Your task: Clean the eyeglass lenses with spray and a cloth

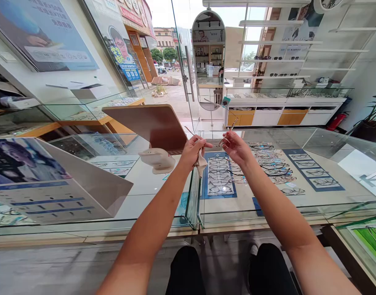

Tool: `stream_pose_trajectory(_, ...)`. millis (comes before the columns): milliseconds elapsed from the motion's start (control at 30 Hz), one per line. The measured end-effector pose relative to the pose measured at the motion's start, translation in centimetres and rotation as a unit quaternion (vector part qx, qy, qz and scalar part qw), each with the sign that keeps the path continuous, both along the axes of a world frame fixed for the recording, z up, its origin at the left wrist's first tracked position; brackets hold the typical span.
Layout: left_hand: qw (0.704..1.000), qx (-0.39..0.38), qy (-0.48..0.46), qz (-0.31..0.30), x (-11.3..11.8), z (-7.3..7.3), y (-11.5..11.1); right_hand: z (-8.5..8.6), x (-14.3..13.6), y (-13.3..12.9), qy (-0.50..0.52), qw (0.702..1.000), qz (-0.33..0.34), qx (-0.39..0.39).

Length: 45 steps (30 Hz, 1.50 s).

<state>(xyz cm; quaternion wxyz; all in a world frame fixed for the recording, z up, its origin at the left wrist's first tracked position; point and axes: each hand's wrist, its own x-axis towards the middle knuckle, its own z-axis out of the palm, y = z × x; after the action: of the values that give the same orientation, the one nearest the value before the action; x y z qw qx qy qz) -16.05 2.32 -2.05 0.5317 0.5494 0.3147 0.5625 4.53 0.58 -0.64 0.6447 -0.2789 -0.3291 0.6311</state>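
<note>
Above the glass display counter (252, 209), my two hands hold a thin-framed pair of eyeglasses (233, 125) between them. My left hand (192, 152) is closed on one side of the glasses, and a beige cloth (201, 164) hangs from its fingers. A slim temple sticks up past its knuckles. With the fingertips pinched, my right hand (235, 148) grips the other side of the frame. The lenses are too small to make out clearly. Under the glass, rows of eyeglasses (220, 176) lie on a blue-edged tray below my hands.
A brown-backed tabletop mirror (151, 123) and a white rounded object (157, 159) stand on the left counter. Nearer sits a folded desk calendar (52, 184). More frames (313, 170) lie in the right case. A tall oval mirror (208, 61) stands by the glass door.
</note>
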Motion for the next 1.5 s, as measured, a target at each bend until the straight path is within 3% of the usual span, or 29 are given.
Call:
stream_pose_trajectory(233, 0.999, -0.007, 0.032, 0.022, -0.3, 0.0, -0.2, 0.1, 0.3, 0.1, 0.011, 1.000, -0.010, 0.012)
stream_pose_trajectory(400, 0.972, -0.084, 0.064, 0.210, -1.3, -0.9, 1.0, 0.7, 2.9, 0.7, 0.051, 0.998, -0.037, 0.029)
stream_pose_trajectory(467, 0.954, -0.138, 0.093, 0.251, -1.7, -1.3, 1.8, 1.1, 4.0, 0.8, 0.053, 0.997, -0.045, 0.045)
stream_pose_trajectory(600, 0.954, -0.195, 0.120, 0.195, -2.1, -2.2, 2.7, 1.7, 4.9, 0.4, 0.031, 0.995, -0.068, 0.065)
stream_pose_trajectory(767, 0.963, -0.208, 0.126, 0.118, -2.2, -3.2, 2.8, 1.9, 4.3, -0.1, 0.035, 0.995, -0.053, 0.071)
stream_pose_trajectory(933, 0.966, -0.195, 0.139, 0.102, -2.3, -3.8, 2.9, 1.9, 3.8, -0.4, 0.022, 0.996, -0.049, 0.074)
stream_pose_trajectory(1233, 0.975, -0.059, 0.109, 0.183, -2.3, -2.1, 2.9, 2.7, 3.4, -1.4, -0.032, 0.995, -0.050, 0.082)
stream_pose_trajectory(1500, 0.990, 0.027, 0.036, 0.134, -1.2, -0.9, 1.7, 2.7, 2.5, -1.7, -0.062, 0.994, -0.032, 0.087)
